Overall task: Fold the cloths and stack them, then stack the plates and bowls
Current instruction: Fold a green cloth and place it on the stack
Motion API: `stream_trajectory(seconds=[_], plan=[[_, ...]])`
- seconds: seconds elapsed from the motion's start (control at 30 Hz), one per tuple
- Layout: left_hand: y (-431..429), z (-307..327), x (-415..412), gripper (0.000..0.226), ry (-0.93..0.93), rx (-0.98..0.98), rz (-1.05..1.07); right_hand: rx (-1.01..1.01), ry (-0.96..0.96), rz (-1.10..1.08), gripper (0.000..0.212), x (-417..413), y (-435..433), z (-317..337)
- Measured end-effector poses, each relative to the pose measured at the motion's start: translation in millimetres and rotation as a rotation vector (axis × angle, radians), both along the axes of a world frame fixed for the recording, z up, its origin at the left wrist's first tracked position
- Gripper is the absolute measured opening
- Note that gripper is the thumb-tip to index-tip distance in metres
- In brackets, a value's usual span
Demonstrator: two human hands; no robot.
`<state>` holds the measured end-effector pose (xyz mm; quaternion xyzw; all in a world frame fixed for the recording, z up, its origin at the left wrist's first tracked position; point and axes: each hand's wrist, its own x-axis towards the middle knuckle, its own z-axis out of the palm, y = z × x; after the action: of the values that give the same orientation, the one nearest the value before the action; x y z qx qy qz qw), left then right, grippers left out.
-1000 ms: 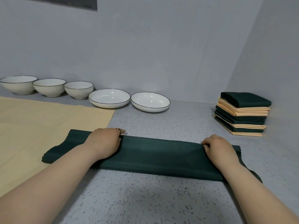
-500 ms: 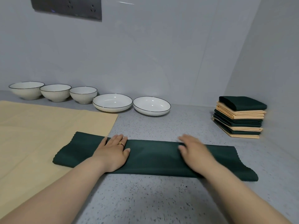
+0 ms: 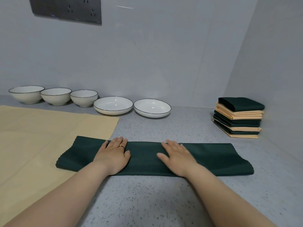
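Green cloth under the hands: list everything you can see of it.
The green cloth is dark, matte fabric with zigzag-cut short ends, folded into a long flat strip lying crosswise on the speckled counter. Its left end overlaps the yellow cloth. The left hand and right hand press flat on its middle, fingers straight.

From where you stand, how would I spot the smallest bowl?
Follow the grey counter to the back wall, where white dishes stand in a row. The smallest bowl is third from the left, between a wider bowl and a shallow plate; its rim is the narrowest.
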<state>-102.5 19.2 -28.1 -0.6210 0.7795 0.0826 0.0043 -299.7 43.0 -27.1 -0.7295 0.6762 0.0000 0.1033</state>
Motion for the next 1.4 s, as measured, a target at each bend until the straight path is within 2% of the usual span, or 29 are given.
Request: stream_trajectory(seconds=[0.17,0.3,0.6,0.73,0.93,1.13,1.23,1.4], plan=[[1,1,16,0.057,-0.042,0.009,0.022,-0.001,0.032,-0.17,0.059,-72,12,4],[0,3,53,0.056,-0.069,0.007,0.146,-0.008,0.045,-0.316,0.059,-112,21,4],[2,3,67,0.054,-0.047,-0.023,0.187,-0.076,0.088,-0.417,0.06,-113,28,6],[0,2,68,0.054,-0.04,-0.046,0.182,-0.174,0.07,-0.271,0.063,-80,32,19],[-1,-1,70,0.054,0.001,-0.07,0.172,-0.065,-0.085,0.106,0.058,-5,19,28],[-5,-6,73,0.05,0.046,-0.11,0.154,0.01,-0.103,0.098,0.062,17,3,4],[-8,-6,75,0.048,0.08,-0.152,0.146,0.034,-0.107,0.108,0.07,13,2,2],[-20,16,74,0.044,-0.033,-0.114,0.111,0.08,-0.144,0.157,0.08,10,3,4]])
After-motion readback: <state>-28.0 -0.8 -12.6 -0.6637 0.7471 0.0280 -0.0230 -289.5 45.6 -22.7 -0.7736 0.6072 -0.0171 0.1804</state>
